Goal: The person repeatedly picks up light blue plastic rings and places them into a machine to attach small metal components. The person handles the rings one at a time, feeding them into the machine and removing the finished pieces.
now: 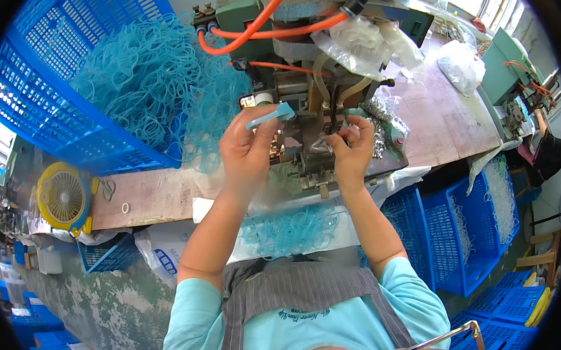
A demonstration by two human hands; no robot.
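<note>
I see my left hand pinching a small blue strip up at the machine on the table. My right hand is closed, fingertips pressing at the machine's front beside the foil. A blue basket of tangled blue loops sits left.

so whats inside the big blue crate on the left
The tilted blue crate holds a heaped tangle of thin turquoise loops, which spill over its lower edge onto the wooden bench. The heap covers most of the crate's floor, so anything beneath it cannot be seen.
</note>
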